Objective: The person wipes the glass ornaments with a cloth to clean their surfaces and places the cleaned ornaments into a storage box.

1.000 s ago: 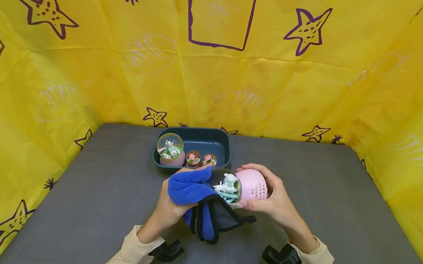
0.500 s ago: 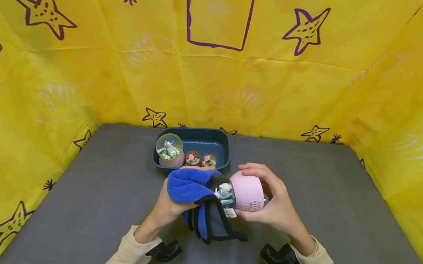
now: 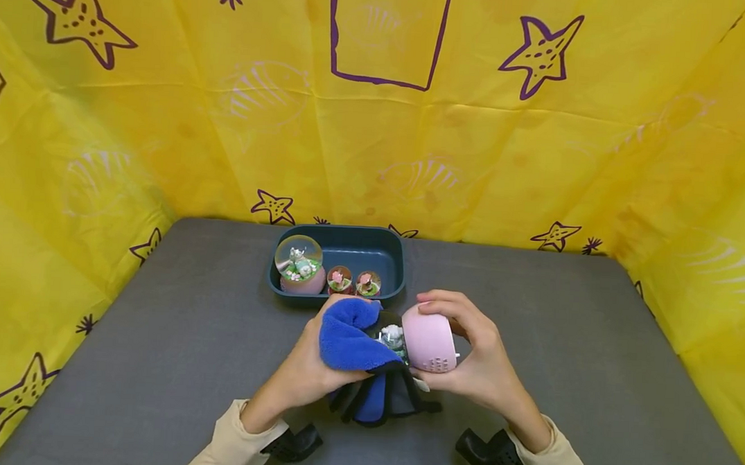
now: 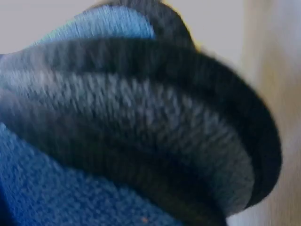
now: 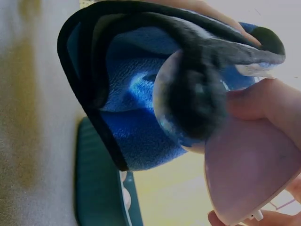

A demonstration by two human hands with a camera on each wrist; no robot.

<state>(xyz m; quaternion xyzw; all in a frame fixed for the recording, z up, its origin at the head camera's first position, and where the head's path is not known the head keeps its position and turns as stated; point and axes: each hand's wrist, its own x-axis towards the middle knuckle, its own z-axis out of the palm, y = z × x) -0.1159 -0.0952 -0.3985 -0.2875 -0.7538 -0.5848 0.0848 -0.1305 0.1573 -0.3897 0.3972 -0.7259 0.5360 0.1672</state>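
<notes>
A snow globe (image 3: 431,338) with a pink base lies tipped on its side above the table, its glass toward the left. My right hand (image 3: 482,355) grips the pink base, thumb below and fingers over the top. With my left hand (image 3: 311,361) I hold a blue and grey cloth (image 3: 352,336) with black edging against the glass dome, which it partly covers. In the right wrist view the cloth (image 5: 141,127) wraps round the glass ball (image 5: 164,89). Folds of the cloth (image 4: 155,113) fill most of the left wrist view, hiding the left fingers there.
Behind my hands stands a dark teal tray (image 3: 372,243). A larger snow globe (image 3: 300,264) sits in its left end, with two small globes (image 3: 339,279) beside it. A grey table (image 3: 154,362) spreads around, walled by yellow patterned cloth (image 3: 377,135).
The pink base has been turned, so its lettering has rolled downward out of sight. My left hand and the cloth have shifted right, covering more of the glass.
</notes>
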